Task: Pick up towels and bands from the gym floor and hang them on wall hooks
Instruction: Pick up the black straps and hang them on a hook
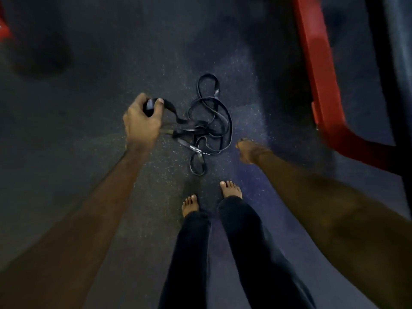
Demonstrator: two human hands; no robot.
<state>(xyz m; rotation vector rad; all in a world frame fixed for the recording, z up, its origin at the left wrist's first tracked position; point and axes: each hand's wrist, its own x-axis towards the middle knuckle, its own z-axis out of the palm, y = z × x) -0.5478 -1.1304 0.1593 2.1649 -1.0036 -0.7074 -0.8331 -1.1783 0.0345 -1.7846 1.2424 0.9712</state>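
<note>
Centrally, one tangle of black resistance bands (199, 150); the left hand (141, 121) grips one loop. Right hand (247, 151): finger pose cannot be told.

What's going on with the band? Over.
Left hand grips band end. Right hand empty, beside it. Most of band tangled on floor. Red frame off right, nothing blocking.

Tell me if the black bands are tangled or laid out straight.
Tangled. The black bands lie in overlapping loops on the gym floor, the left hand gripping one end.
</note>
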